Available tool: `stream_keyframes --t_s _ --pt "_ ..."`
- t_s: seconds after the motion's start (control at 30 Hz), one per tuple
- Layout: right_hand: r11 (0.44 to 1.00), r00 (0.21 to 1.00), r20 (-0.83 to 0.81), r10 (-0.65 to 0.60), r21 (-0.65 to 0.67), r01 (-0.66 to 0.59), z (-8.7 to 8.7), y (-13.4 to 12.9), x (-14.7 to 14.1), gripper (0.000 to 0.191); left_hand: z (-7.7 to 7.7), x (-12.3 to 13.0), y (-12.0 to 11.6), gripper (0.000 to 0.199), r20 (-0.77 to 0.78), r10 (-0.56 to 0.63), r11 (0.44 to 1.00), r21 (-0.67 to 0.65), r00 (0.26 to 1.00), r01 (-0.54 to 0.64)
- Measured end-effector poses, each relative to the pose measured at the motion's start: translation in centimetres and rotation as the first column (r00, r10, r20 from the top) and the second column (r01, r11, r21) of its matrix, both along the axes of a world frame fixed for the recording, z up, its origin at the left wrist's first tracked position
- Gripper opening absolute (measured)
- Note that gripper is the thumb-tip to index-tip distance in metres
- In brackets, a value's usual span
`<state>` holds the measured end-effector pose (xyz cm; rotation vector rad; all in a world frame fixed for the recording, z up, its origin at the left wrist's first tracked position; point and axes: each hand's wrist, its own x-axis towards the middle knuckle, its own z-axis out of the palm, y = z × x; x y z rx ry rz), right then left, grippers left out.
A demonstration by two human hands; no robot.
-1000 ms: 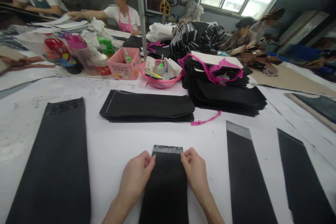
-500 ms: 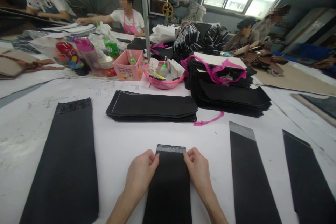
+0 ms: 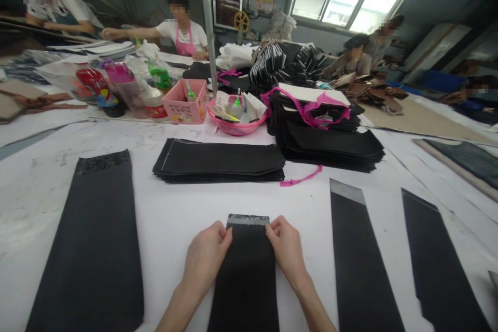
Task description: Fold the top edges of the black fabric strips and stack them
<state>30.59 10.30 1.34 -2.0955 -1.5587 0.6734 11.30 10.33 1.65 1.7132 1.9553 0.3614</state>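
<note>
A long black strip [image 3: 244, 275] lies in front of me, with a grey band across its far end. My left hand [image 3: 206, 251] pinches its left edge just below that band, thumb and fingers pressed together. At the opposite edge, my right hand [image 3: 287, 246] holds the strip in the same kind of pinch. To the left is a wider black piece [image 3: 95, 238] with a dark, shiny far end. Two more black strips [image 3: 361, 259] [image 3: 439, 254] lie to the right; the nearer one has a grey end.
Beyond my hands are a stack of black pieces [image 3: 221, 160], a taller stack [image 3: 330, 142] with pink ribbon, a pink basin [image 3: 238, 125], a pink box [image 3: 184, 104] and bottles [image 3: 99, 88]. A metal pole [image 3: 208, 26] rises behind them. Several people are in the background.
The camera view has shifted slightly, so most things appear a little further left. Both hands keep their pinch on the strip's edges, with no clear movement along it.
</note>
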Motion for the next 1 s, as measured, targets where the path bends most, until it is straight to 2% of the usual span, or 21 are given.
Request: stream_keyframes --t_s 0.17,0.33,0.47,0.57,0.67,0.8,0.87,1.0 --pt "0.999 0.997 0.07 0.013 -0.038 -0.011 0.4 0.2 -0.1 0.016 0.1 0.1 0.0 0.028 -0.044 -0.009 1.0 0.013 0.999 0.009" --pt "0.999 0.983 0.186 0.008 -0.049 0.002 1.0 0.1 -0.1 0.012 0.3 0.3 -0.2 0.026 -0.104 -0.062 0.997 0.041 0.993 0.067" --pt "0.998 0.977 0.211 0.028 -0.055 -0.017 1.3 -0.1 0.4 0.016 0.6 0.7 -0.7 0.023 -0.215 -0.092 0.993 0.052 0.972 0.105" --pt "0.998 0.98 0.195 0.049 -0.054 -0.039 1.4 -0.1 0.6 0.018 0.9 1.2 -1.0 0.016 -0.313 -0.079 0.985 0.121 0.946 0.122" --pt "0.998 0.98 0.19 0.052 -0.045 -0.044 1.5 -0.1 0.6 0.02 1.0 1.6 -1.3 0.012 -0.378 -0.114 0.941 0.256 0.919 0.222" --pt "0.998 0.981 0.181 0.065 -0.027 -0.061 1.4 0.1 0.7 0.02 0.6 1.5 -1.5 0.016 -0.383 -0.313 0.833 0.328 0.869 0.445" --pt "0.997 0.982 0.17 0.08 -0.021 -0.078 1.3 0.2 1.0 0.02 0.4 1.2 -1.5 0.016 -0.367 -0.361 0.813 0.327 0.857 0.482" --pt "0.994 0.978 0.183 0.099 0.026 -0.106 1.4 0.3 1.9 0.012 0.1 0.8 -1.5 0.021 -0.364 -0.38 0.802 0.327 0.85 0.499"
